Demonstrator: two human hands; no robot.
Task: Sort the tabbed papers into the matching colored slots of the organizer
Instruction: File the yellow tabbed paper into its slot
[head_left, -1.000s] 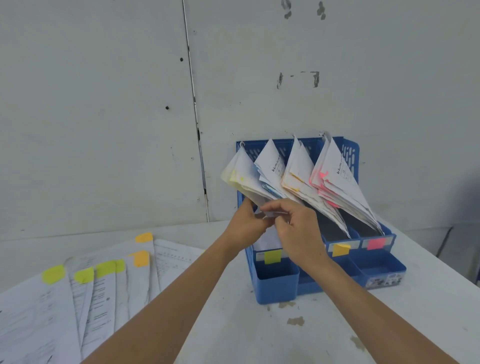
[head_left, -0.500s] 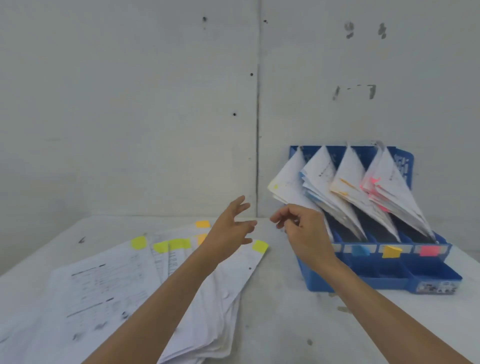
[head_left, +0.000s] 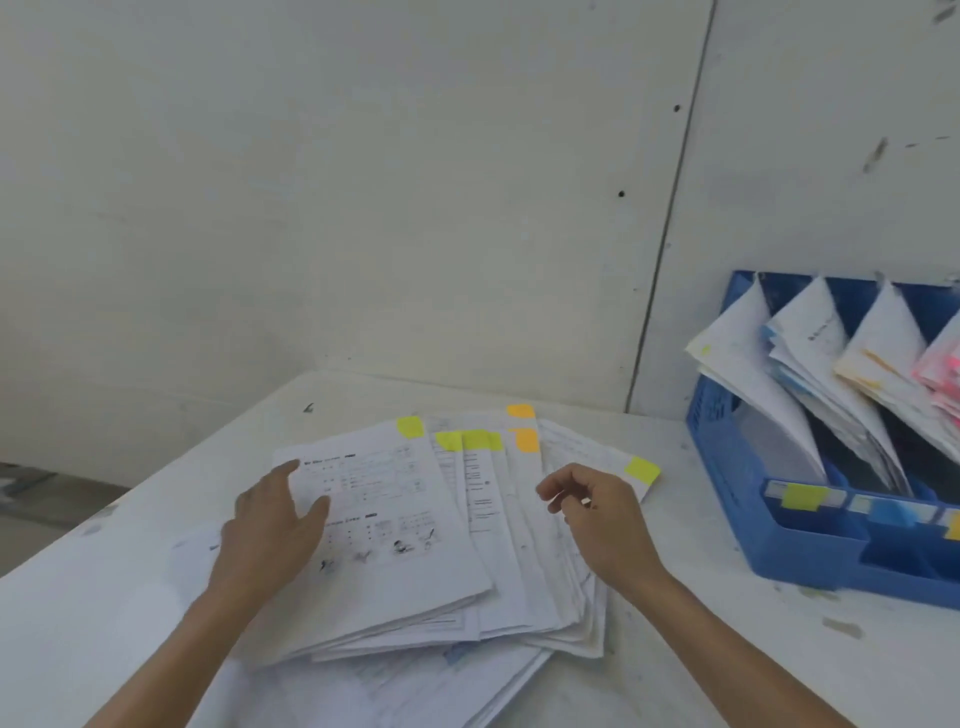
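A fanned pile of white tabbed papers (head_left: 415, 545) lies on the table, with yellow tabs (head_left: 410, 427) and orange tabs (head_left: 525, 439) along its far edge. My left hand (head_left: 270, 525) rests flat on the top sheet's left side, fingers straight. My right hand (head_left: 597, 512) hovers over the pile's right part with fingers loosely curled, holding nothing. The blue organizer (head_left: 727, 467) stands at the right, with papers leaning in its slots and yellow (head_left: 802, 496), blue and orange labels on the front.
The white table (head_left: 130, 545) meets a pale wall behind, and its left edge drops to the floor. Small front compartments of the organizer sit near the right edge of view. More loose sheets lie under the pile toward me.
Both hands left the organizer and moved left and down to the paper pile. The left hand now lies on the top sheet; the view swung left.
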